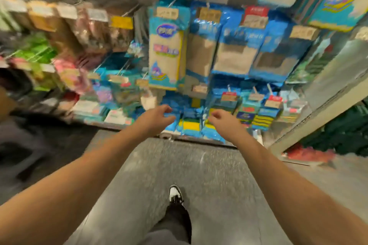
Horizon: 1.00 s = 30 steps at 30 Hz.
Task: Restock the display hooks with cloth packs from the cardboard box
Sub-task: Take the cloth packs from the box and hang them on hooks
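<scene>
Left hand [157, 116] and right hand [220, 118] extended, fingers loosely curled, empty, near blue hanging cloth packs [169, 45]; view blurred.

Blue cloth packs [169, 49] on hooks.

Bare floor [179, 165] below both hands is open. Ahead, hanging cloth packs [169, 49] and sponge packs [191, 125] crowd the display; a side panel [318, 105] closes the right.

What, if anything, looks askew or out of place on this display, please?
The front cloth pack hangs tilted, standing further forward than the blue packs beside it. Motion blur hides finer damage. Both hands are empty.
</scene>
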Each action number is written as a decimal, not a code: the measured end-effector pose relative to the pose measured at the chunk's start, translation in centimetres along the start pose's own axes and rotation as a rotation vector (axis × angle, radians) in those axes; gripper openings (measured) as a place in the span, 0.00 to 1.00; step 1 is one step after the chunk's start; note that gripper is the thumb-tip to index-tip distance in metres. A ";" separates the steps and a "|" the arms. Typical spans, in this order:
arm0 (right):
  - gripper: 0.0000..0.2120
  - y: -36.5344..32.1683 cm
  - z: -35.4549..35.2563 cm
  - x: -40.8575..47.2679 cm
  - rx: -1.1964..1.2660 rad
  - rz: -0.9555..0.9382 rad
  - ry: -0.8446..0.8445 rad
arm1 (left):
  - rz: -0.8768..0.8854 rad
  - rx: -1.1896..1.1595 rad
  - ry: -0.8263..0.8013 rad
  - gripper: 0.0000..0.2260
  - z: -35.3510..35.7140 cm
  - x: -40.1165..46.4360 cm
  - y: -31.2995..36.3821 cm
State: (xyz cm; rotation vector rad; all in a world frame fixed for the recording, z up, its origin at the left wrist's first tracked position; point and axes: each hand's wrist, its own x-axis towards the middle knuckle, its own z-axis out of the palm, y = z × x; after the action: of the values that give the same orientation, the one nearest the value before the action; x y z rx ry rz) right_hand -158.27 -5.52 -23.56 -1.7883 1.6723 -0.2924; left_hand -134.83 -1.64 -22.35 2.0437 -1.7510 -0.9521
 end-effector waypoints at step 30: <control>0.22 -52.2 55.5 -10.1 -0.586 -0.606 -0.614 | -0.657 0.056 0.036 0.20 -30.1 -35.6 -63.7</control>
State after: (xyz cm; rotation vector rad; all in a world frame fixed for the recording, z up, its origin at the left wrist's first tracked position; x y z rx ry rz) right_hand -85.94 19.30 -31.60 -2.4598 0.7914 0.5088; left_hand -68.33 40.56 -28.01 2.7173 -1.0927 -1.0212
